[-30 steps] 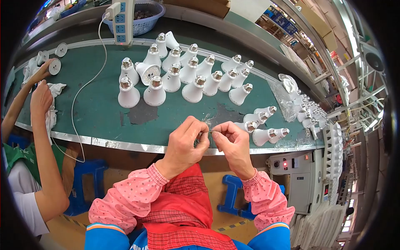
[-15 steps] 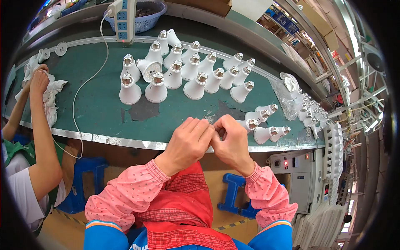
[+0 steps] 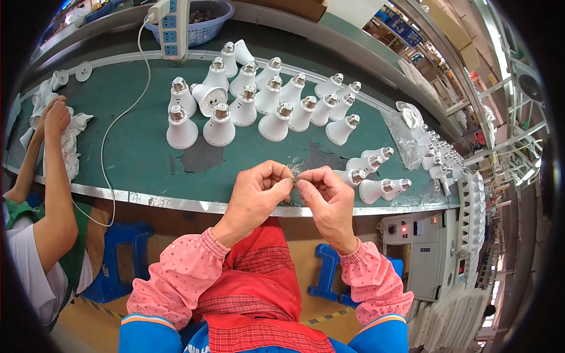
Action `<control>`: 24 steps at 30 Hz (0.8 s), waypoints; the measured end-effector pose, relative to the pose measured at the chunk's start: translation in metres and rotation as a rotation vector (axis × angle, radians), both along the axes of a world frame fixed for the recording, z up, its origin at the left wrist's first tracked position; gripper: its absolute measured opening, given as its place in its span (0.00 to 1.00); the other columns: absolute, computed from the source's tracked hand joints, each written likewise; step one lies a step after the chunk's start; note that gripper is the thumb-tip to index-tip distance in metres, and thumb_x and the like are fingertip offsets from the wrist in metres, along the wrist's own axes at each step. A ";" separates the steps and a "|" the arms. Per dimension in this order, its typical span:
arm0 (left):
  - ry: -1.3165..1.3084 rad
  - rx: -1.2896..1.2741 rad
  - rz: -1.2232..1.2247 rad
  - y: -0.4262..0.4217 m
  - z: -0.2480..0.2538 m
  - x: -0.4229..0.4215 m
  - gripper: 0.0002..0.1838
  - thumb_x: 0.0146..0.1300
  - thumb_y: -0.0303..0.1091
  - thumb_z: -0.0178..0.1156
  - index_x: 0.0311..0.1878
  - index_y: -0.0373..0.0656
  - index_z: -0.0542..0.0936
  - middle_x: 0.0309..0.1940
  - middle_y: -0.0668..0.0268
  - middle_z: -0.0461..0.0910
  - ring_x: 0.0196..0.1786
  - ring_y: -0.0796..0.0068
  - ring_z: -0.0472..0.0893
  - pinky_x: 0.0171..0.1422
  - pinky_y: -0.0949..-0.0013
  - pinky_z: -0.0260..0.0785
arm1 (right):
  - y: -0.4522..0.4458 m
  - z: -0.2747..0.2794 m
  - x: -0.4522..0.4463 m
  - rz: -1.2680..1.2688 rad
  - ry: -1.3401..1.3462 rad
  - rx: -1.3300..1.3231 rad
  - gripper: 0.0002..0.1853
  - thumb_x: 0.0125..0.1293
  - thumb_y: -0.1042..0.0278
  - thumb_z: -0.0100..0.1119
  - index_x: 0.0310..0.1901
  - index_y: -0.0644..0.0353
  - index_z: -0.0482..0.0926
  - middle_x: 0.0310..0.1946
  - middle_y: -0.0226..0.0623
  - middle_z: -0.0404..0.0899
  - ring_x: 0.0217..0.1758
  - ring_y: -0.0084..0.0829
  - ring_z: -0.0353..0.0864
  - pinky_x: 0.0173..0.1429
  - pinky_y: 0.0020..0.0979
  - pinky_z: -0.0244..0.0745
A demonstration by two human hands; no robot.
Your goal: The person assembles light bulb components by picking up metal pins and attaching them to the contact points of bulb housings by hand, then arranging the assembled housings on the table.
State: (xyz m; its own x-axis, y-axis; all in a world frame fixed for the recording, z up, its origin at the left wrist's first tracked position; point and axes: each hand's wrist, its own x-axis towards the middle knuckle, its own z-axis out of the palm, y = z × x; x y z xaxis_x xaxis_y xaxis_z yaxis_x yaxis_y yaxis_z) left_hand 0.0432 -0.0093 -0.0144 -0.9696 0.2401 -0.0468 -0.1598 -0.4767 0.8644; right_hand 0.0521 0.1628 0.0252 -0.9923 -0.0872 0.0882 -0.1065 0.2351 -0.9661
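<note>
My left hand [image 3: 257,194] and my right hand [image 3: 327,203] meet fingertip to fingertip over the near edge of the green table [image 3: 141,170]. Both are closed in a pinch; what lies between the fingertips is too small to name. Just behind them is a small heap of thin wire-like pieces [image 3: 296,163]. White bulbs with silver caps stand beyond, among them one at the front [image 3: 275,122]. One bulb [image 3: 210,100] lies tipped with its open face showing. Close to my right hand are several more bulbs [image 3: 372,190].
A co-worker's hands [image 3: 57,115] are at white cloths [image 3: 70,141] on the left. A white cable [image 3: 105,150] runs from a power strip [image 3: 175,32] across the table. Behind stands a blue basket [image 3: 207,28]. Many bulbs and a plastic bag [image 3: 402,138] are at the right.
My hands closed together with the knuckles up, then turned back to a fingertip pinch. The co-worker's hands moved to the cloths, and the white disc held there is no longer seen in hand.
</note>
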 end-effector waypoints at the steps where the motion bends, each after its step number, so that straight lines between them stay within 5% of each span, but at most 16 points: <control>1: 0.002 -0.005 -0.007 -0.001 -0.002 -0.001 0.05 0.74 0.25 0.63 0.49 0.34 0.82 0.41 0.70 0.83 0.40 0.85 0.82 0.47 0.77 0.76 | -0.001 -0.002 -0.001 0.001 0.008 0.005 0.05 0.74 0.77 0.66 0.48 0.66 0.82 0.40 0.28 0.84 0.40 0.15 0.81 0.44 0.21 0.77; 8: 0.112 -0.199 0.035 -0.001 -0.006 -0.001 0.04 0.71 0.23 0.64 0.46 0.34 0.82 0.38 0.72 0.83 0.38 0.88 0.80 0.41 0.79 0.75 | -0.005 -0.004 -0.005 0.014 0.201 0.224 0.04 0.68 0.81 0.65 0.40 0.64 0.79 0.34 0.32 0.79 0.32 0.20 0.79 0.37 0.26 0.75; 14: 0.344 -0.459 0.212 0.001 0.009 -0.001 0.03 0.62 0.20 0.65 0.38 0.32 0.81 0.33 0.66 0.81 0.30 0.85 0.77 0.33 0.74 0.72 | -0.003 0.003 -0.012 0.096 0.538 0.529 0.08 0.57 0.84 0.65 0.36 0.63 0.77 0.32 0.40 0.76 0.29 0.40 0.79 0.33 0.37 0.74; 17: 0.362 -0.478 0.215 0.000 0.007 0.000 0.03 0.65 0.20 0.66 0.40 0.36 0.81 0.32 0.74 0.80 0.31 0.90 0.73 0.34 0.79 0.68 | -0.001 0.000 -0.014 0.105 0.582 0.588 0.09 0.57 0.84 0.65 0.37 0.63 0.77 0.33 0.41 0.75 0.31 0.45 0.80 0.34 0.41 0.74; 24: 0.234 -0.372 0.110 -0.005 -0.006 -0.002 0.02 0.68 0.22 0.65 0.42 0.35 0.82 0.32 0.74 0.82 0.32 0.91 0.75 0.35 0.80 0.69 | -0.003 0.004 -0.011 0.128 0.483 0.592 0.09 0.59 0.84 0.66 0.39 0.63 0.78 0.34 0.40 0.77 0.32 0.41 0.81 0.36 0.38 0.76</control>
State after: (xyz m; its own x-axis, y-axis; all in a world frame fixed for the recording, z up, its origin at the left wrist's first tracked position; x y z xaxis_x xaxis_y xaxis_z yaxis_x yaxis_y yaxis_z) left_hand 0.0408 -0.0146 -0.0200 -0.9833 0.1431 0.1128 0.0944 -0.1296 0.9871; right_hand 0.0407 0.1601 0.0287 -0.8344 -0.3664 0.4118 -0.5456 0.6550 -0.5227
